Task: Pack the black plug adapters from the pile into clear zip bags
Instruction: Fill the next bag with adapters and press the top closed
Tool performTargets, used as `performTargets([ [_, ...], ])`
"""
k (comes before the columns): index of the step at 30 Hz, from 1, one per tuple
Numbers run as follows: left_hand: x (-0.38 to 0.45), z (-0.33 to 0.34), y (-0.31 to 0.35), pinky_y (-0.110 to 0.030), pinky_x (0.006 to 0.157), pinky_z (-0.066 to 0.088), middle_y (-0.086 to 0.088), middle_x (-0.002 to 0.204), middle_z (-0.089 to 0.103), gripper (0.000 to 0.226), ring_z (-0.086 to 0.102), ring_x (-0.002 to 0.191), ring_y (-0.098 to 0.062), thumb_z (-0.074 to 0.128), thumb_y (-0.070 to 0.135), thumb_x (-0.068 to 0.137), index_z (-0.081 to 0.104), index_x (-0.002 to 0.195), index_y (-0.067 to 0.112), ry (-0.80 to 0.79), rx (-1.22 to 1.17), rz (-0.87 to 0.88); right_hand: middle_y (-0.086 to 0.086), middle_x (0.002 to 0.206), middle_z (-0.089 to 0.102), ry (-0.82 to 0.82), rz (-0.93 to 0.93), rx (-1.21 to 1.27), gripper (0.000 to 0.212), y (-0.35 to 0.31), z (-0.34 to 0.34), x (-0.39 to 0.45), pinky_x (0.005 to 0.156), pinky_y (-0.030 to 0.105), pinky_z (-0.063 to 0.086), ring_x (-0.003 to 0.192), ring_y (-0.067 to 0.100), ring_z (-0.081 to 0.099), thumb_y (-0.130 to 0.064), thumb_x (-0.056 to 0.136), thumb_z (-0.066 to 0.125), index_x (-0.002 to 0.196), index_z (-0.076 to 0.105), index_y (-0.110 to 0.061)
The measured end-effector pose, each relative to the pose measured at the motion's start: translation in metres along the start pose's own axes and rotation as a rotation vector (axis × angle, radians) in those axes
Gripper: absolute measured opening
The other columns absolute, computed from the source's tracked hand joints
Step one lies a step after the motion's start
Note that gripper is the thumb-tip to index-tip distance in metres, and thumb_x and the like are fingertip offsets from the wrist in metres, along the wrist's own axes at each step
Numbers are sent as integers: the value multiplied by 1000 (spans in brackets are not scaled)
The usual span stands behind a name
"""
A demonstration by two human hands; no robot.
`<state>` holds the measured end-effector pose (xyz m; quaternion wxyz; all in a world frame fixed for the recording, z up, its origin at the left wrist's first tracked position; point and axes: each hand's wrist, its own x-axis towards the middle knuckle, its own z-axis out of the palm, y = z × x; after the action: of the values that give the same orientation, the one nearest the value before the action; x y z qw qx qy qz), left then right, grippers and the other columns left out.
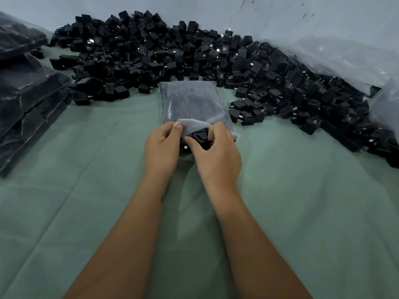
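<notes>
Two hands: both work at the near, open mouth of one clear zip bag (190,102) lying flat on the bench (86,190).
Far left: stacked filled bags (26,100) of dark contents sit at the bench's left edge, one on another, and a few loose adapters lie just beside them.
Left hand (162,147): fingers curled, thumb and fingertips pinching the upper lip of the bag's mouth and lifting it off the lower layer.
Zip bag: centre of the bench, its far end touching the front of the pile; its body looks dark through the film, and how full it is I cannot tell.
Right hand (218,156): fingers curled round black plug adapters (199,134) at the bag's mouth, partly under the raised lip; a metal prong shows just below the thumb.
Pile (172,52): a wide heap of loose black plug adapters runs along the back of the bench against the pale wall (194,9), curving toward the near right.
Far right: crumpled clear plastic sheeting (345,57) lies over the pile's right end.
Bench cover: green cloth with creases.
</notes>
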<state>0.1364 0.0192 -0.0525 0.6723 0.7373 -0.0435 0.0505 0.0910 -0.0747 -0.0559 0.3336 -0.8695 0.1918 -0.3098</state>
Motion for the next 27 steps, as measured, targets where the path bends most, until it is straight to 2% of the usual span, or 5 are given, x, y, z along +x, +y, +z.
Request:
performTargets([
  [8, -1, -3, 1, -40, 80, 53, -3, 84, 73, 24, 67, 81, -21, 53, 13, 92, 74, 87, 22, -49, 38, 22, -9, 80, 59, -92, -63, 150, 25, 0, -5, -1, 64, 27, 39, 77, 9, 52, -40, 92, 57, 78, 60, -19],
  [14, -3, -1, 1, -43, 86, 53, -3, 90, 73, 23, 66, 90, -17, 52, 16, 97, 74, 94, 21, -11, 66, 101, 4, 80, 67, 8, -403, -89, 12, 7, -13, -6, 69, 32, 46, 78, 24, 59, -13, 85, 61, 79, 71, -9],
  [19, -7, 1, 2, -46, 91, 52, 2, 98, 72, 22, 65, 100, -19, 52, 22, 93, 73, 100, 23, 18, 83, 166, 5, 86, 69, -6, -425, -110, 17, 4, -13, -5, 78, 35, 47, 83, 25, 60, -16, 86, 58, 86, 72, -7],
  [24, -9, 2, 4, -42, 97, 49, 18, 102, 67, 30, 61, 102, -4, 52, 21, 88, 72, 109, 21, 86, 131, 294, 3, 120, 62, -237, -389, -219, 34, -1, -2, 0, 101, 32, 34, 113, 23, 52, -26, 96, 43, 122, 61, -12],
  [27, -10, 3, 4, -45, 98, 47, 18, 102, 64, 32, 60, 102, -5, 53, 14, 86, 72, 110, 19, 110, 183, 383, 5, 114, 65, -280, -419, -277, 27, -8, 6, 13, 94, 35, 35, 109, 26, 55, -27, 97, 43, 112, 63, -16],
])
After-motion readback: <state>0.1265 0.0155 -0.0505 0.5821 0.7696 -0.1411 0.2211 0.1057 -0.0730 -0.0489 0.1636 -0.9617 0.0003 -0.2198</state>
